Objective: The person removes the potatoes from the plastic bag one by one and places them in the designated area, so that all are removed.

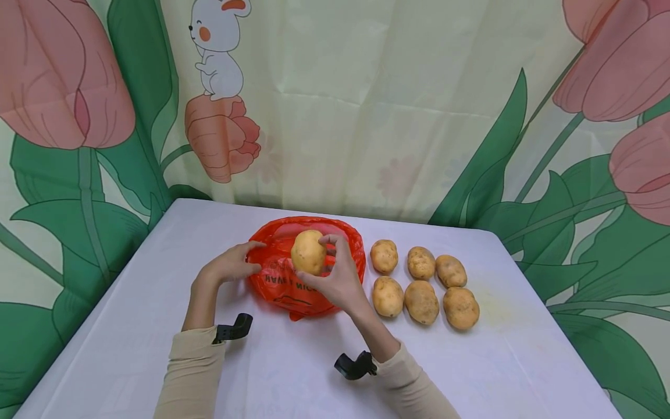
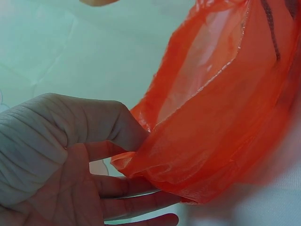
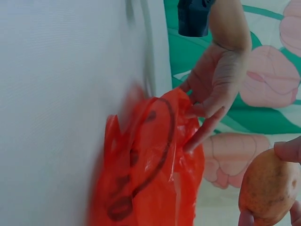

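My right hand [image 1: 339, 280] grips a potato [image 1: 307, 252] between thumb and fingers, above the mouth of a red plastic bag [image 1: 280, 291]. At the bag's left side, my left hand [image 1: 230, 266] holds its rim. The left wrist view shows the thumb and fingers about the edge of the thin red plastic [image 2: 202, 136], which partly hides the fingertips. In the right wrist view the held potato [image 3: 268, 188] is apart from the bag. Dark printed letters mark the bag's near side.
Several potatoes [image 1: 421, 302] lie in two rows on the white tabletop [image 1: 293, 372], right of the bag. Behind the table hangs a cloth [image 1: 398, 116] printed with tulips and a rabbit. Each wrist wears a black camera [image 1: 356, 365].
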{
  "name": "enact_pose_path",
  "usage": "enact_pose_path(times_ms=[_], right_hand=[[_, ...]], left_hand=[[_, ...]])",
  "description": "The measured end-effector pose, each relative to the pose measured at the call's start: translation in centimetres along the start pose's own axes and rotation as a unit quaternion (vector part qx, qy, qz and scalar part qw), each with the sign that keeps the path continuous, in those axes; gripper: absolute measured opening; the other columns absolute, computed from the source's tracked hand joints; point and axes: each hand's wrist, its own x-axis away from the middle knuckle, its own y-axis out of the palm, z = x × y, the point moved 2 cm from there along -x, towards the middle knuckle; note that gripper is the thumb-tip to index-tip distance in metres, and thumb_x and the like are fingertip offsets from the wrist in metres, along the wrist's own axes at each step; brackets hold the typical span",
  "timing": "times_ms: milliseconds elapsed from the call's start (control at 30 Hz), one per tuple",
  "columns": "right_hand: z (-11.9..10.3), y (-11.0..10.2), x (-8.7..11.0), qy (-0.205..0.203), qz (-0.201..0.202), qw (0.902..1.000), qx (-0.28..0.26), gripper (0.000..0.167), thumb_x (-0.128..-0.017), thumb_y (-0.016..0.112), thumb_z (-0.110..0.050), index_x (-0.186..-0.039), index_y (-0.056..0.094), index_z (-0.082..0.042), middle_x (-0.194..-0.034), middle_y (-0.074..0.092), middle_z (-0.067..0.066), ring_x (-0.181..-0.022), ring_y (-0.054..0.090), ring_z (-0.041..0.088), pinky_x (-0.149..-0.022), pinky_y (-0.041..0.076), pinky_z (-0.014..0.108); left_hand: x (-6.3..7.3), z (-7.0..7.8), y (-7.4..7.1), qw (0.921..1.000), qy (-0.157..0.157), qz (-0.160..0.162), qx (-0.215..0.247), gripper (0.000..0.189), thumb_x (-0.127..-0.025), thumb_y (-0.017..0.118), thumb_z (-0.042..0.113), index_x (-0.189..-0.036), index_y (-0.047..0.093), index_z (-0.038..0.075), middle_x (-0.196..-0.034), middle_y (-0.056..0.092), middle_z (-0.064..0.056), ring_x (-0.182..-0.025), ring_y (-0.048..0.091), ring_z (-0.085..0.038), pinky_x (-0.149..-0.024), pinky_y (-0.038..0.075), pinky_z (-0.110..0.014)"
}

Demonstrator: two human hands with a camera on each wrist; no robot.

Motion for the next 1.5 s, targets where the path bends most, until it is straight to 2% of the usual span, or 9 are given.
enact_pose_path(times_ms=[200,733,1233,1500], right_hand=[[0.2,-0.5,0.7,-0.013,-0.01,0.9998,0.009,0.069,-0.079,0.087,-0.019,-0.132,0.043,-0.016,-0.138,0.048,0.006,-0.128,0.048,0.029,-0.098,0.054,0.047],[1.8,-2.4,1.6,-0.034,0.019,0.9977,0.055,0.067,-0.077,0.086,-0.014,-0.13,0.045,-0.014,-0.135,0.048,0.006,-0.129,0.046,0.025,-0.093,0.056,0.042],[3.0,-4.6,1.9,-0.012,0.037,0.9968,0.07,0.07,-0.077,0.086,-0.014,-0.132,0.043,-0.012,-0.139,0.047,0.009,-0.13,0.044,0.029,-0.097,0.052,0.053],[4.0,-6.0,2.0,0.005,0.055,0.996,0.07,0.071,-0.076,0.086,-0.009,-0.134,0.043,-0.01,-0.14,0.047,0.01,-0.128,0.049,0.033,-0.096,0.052,0.052]], left_hand=[[0.0,0.0,0.0,1.0,0.003,0.002,-0.002,0.062,-0.095,0.059,0.014,-0.152,0.042,0.0,-0.154,0.041,-0.031,-0.141,0.037,-0.048,-0.109,0.04,-0.066],[0.1,-0.1,0.1,0.9999,0.012,0.002,0.001,0.061,-0.095,0.058,0.013,-0.152,0.042,-0.001,-0.154,0.04,-0.031,-0.141,0.037,-0.048,-0.11,0.039,-0.067],[0.0,0.0,0.1,1.0,0.007,0.001,0.005,0.062,-0.095,0.059,0.013,-0.152,0.042,-0.001,-0.154,0.041,-0.03,-0.142,0.037,-0.048,-0.109,0.04,-0.066],[0.2,0.0,0.1,0.9999,0.011,0.001,0.0,0.061,-0.095,0.059,0.014,-0.152,0.042,-0.001,-0.154,0.041,-0.03,-0.141,0.037,-0.048,-0.109,0.041,-0.066]])
